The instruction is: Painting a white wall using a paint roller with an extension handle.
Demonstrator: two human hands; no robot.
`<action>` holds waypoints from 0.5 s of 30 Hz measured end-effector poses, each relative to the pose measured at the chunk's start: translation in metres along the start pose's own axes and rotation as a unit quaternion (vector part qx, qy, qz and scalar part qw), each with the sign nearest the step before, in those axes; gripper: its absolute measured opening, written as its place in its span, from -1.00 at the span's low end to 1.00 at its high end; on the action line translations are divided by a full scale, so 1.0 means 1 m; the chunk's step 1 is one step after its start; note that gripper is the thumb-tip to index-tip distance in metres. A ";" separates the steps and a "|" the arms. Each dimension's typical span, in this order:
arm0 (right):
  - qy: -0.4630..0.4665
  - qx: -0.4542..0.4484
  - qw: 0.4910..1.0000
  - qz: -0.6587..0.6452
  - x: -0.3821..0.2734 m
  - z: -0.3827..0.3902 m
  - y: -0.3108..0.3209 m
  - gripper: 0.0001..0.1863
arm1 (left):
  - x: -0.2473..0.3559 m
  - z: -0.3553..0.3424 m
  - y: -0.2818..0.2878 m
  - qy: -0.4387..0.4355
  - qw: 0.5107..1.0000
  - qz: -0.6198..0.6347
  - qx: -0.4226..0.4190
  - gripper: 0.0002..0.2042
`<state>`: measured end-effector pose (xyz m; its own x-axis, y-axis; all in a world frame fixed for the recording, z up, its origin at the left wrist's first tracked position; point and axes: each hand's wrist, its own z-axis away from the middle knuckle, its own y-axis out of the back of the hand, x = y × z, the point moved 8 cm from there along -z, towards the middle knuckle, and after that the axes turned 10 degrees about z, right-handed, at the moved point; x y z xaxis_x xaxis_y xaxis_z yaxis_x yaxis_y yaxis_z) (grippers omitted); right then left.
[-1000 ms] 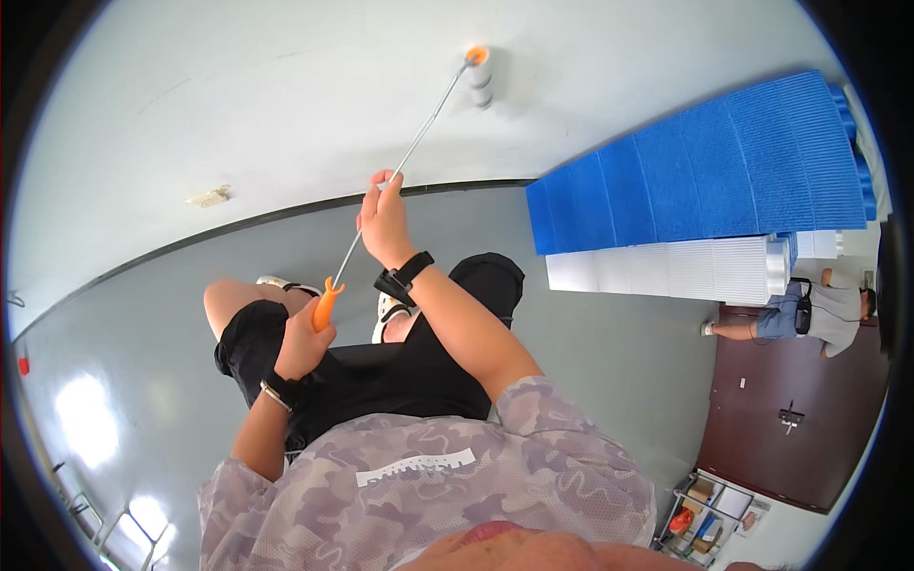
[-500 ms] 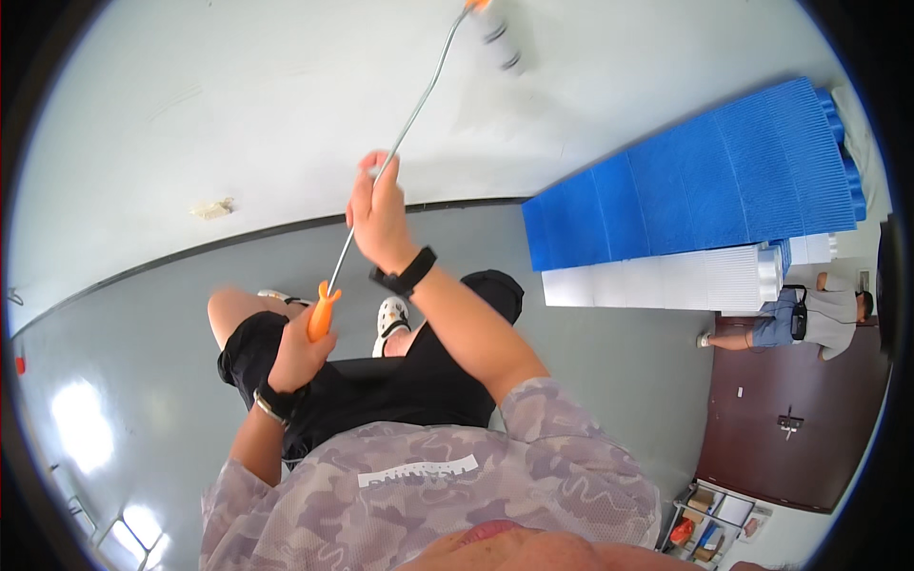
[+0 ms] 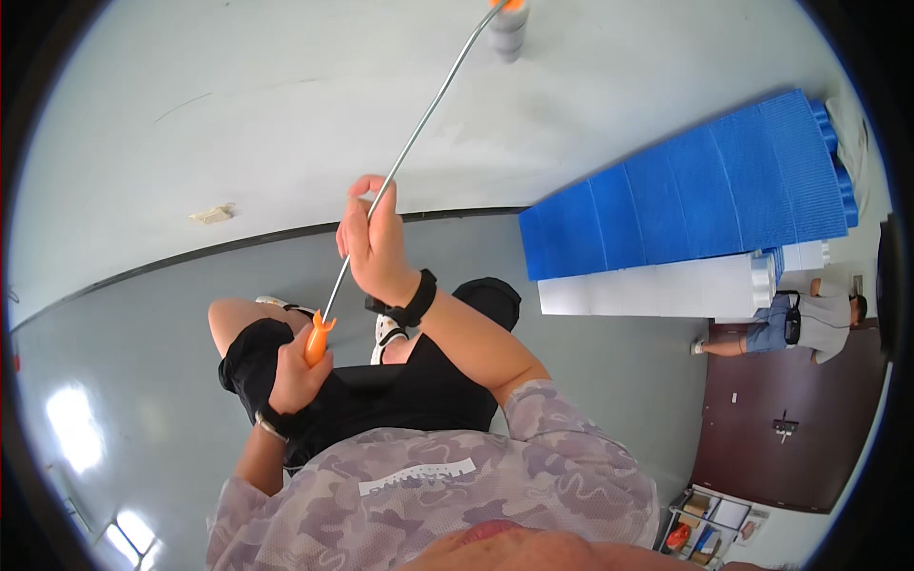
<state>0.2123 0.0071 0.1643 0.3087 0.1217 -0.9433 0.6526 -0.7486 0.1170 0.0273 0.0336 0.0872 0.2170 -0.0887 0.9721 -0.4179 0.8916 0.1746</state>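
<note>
Head view: at 6 o'clock, the shirt [image 3: 571,485] bears a white printed strip [image 3: 417,476], not clearly readable. At 8, the left hand [image 3: 301,371] wraps the orange handle [image 3: 315,349], probably for control; at 10, the right hand [image 3: 381,249] curls around the metal rod [image 3: 433,106], apparently steadying it. The grey roller head [image 3: 508,40] is at 12, by the wall [image 3: 286,128].

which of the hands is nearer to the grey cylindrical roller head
The right hand. It holds the thin silver metal rod partway along, below the roller head in the picture; the left hand grips the orange plastic handle, farther away.
</note>
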 end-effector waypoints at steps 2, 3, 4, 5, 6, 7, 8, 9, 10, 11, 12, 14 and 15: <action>-0.008 -0.008 1.000 0.013 -0.006 -0.015 -0.001 -0.87 | 0.002 -0.005 0.002 0.010 1.000 0.021 0.011 -0.75; -0.008 -0.011 1.000 0.010 -0.003 -0.015 -0.004 -0.87 | -0.014 -0.004 -0.005 0.087 0.991 0.099 -0.024 -0.74; -0.022 -0.022 0.999 0.018 0.009 -0.013 -0.006 -0.88 | -0.030 -0.002 -0.015 0.160 0.969 0.176 -0.060 -0.73; -0.039 -0.033 0.998 0.027 0.021 -0.008 -0.007 -0.88 | -0.040 0.001 -0.016 0.163 0.969 0.176 -0.059 -0.73; -0.057 -0.024 0.998 0.000 0.036 0.000 -0.010 -0.88 | -0.050 0.006 -0.011 0.127 0.984 0.123 -0.034 -0.73; -0.061 -0.023 0.998 -0.001 0.049 0.010 -0.015 -0.88 | -0.054 0.012 -0.005 0.092 0.993 0.068 -0.012 -0.72; -0.098 -0.009 0.995 0.015 0.070 0.021 -0.017 -0.88 | -0.057 0.019 -0.001 0.098 0.994 0.036 0.007 -0.71; -0.135 0.004 0.990 0.031 0.090 0.032 -0.017 -0.88 | -0.057 0.022 0.000 0.102 0.994 0.035 0.008 -0.71; -0.135 0.003 0.990 0.030 0.114 0.041 -0.016 -0.88 | -0.053 0.022 0.002 0.091 0.996 -0.008 0.012 -0.71; -0.209 0.002 0.977 0.049 0.151 0.053 -0.015 -0.88 | -0.050 0.022 0.004 0.080 0.995 -0.052 0.017 -0.72; -0.282 0.001 0.957 0.068 0.176 0.064 -0.017 -0.88 | -0.052 0.023 0.005 0.082 0.995 -0.053 0.020 -0.72; -0.267 0.008 0.962 0.058 0.177 0.066 -0.015 -0.88 | -0.054 0.021 0.000 0.089 0.994 -0.058 -0.003 -0.74; -0.252 0.018 0.966 0.049 0.177 0.067 -0.011 -0.88 | -0.053 0.021 0.003 0.091 0.994 -0.058 0.002 -0.74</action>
<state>0.2131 -0.0066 -0.0252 -0.0149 -0.2778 -0.9605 0.6094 -0.7641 0.2115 -0.0043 0.0319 0.0399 0.4196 -0.1088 0.9012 -0.3849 0.8778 0.2852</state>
